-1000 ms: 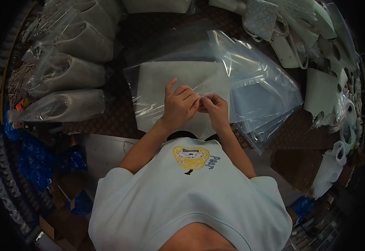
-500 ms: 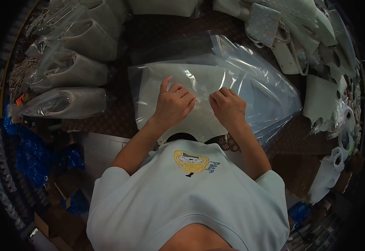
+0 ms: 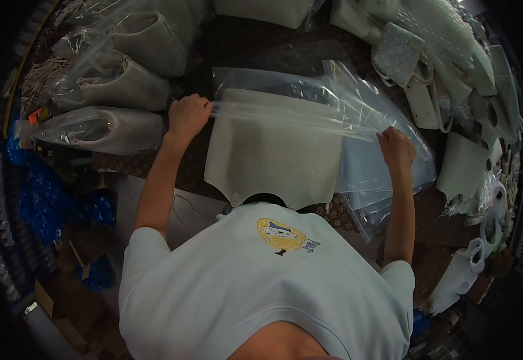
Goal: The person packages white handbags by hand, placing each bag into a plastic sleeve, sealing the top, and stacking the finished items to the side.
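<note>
A clear plastic bag (image 3: 273,114) is stretched sideways over a pale bag piece (image 3: 267,153), its near edge gathered into a band between my hands. My left hand (image 3: 190,114) is closed on the band's left end, beside the pale piece's upper left corner. At the other end my right hand (image 3: 396,147) pinches the same plastic, above a stack of clear plastic bags (image 3: 363,165). The pale piece lies flat on the brown patterned table (image 3: 183,165), its curved cutout towards my shirt.
Pale bags in plastic (image 3: 135,129) line the left side. A patterned handbag (image 3: 398,54) and white bag parts (image 3: 462,165) lie at the right. Another pale bag (image 3: 264,11) is at the far edge. Blue plastic (image 3: 45,207) hangs at the lower left.
My hands have moved wide apart, left and right. The plastic that covered most of the pale piece is now drawn up and gathered across its upper part. The view has shifted slightly.
</note>
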Action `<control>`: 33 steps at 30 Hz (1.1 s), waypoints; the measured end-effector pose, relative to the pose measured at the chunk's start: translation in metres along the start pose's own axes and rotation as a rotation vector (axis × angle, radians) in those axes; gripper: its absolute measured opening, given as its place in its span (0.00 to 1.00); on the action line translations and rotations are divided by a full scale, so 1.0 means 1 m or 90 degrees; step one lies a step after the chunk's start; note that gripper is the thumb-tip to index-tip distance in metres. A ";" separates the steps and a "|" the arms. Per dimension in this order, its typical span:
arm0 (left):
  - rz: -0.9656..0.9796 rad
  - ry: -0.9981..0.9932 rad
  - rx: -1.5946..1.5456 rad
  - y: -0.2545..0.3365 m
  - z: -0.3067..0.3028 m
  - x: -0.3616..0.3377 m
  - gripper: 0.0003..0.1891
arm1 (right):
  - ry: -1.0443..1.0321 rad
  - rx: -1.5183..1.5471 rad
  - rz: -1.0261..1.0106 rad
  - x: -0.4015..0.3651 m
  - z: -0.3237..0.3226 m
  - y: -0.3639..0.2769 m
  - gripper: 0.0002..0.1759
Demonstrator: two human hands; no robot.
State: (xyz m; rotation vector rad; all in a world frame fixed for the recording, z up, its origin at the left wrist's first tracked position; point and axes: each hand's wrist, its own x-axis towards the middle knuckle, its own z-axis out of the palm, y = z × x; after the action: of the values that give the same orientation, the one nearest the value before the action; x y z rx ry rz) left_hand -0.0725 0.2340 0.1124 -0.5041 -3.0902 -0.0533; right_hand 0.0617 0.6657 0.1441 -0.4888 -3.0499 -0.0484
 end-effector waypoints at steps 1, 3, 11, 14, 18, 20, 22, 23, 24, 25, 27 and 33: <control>-0.038 0.012 -0.017 0.001 -0.005 0.016 0.11 | 0.009 -0.039 0.014 0.014 -0.002 -0.004 0.09; -0.085 0.104 -0.210 0.004 -0.040 0.040 0.14 | 0.100 -0.049 0.032 0.037 -0.015 -0.004 0.11; -0.071 0.489 -0.763 0.035 -0.052 0.018 0.16 | 0.432 0.846 0.099 0.046 -0.015 -0.002 0.13; -0.454 0.170 -1.180 0.035 0.014 0.042 0.17 | 0.097 1.223 0.284 0.048 0.059 -0.022 0.12; -0.458 0.144 -1.404 0.016 0.088 0.090 0.19 | 0.053 1.482 0.388 0.069 0.133 -0.041 0.15; -0.422 0.137 -1.322 0.018 0.099 0.099 0.22 | 0.056 1.547 0.429 0.073 0.154 -0.046 0.16; -0.422 0.043 -1.221 0.006 0.134 0.096 0.24 | -0.033 1.512 0.442 0.068 0.180 -0.047 0.18; -0.424 -0.053 -1.115 0.002 0.139 0.092 0.26 | -0.111 1.387 0.396 0.062 0.186 -0.049 0.24; -0.425 -0.050 -1.117 -0.003 0.144 0.089 0.26 | -0.113 1.386 0.393 0.055 0.190 -0.048 0.24; -0.418 -0.097 -1.107 -0.005 0.142 0.082 0.28 | -0.173 1.293 0.381 0.046 0.190 -0.050 0.26; -0.413 -0.145 -1.095 -0.001 0.123 0.067 0.30 | -0.230 1.200 0.369 0.030 0.174 -0.060 0.29; -0.391 -0.134 -0.933 0.001 0.097 0.027 0.27 | -0.275 1.143 0.378 0.015 0.142 -0.055 0.31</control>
State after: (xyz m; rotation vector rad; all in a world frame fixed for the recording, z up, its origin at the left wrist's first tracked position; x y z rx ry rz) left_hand -0.0986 0.2475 0.0158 0.5590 -2.6062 -2.3369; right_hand 0.0240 0.6235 0.0023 -1.0381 -1.7256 2.5193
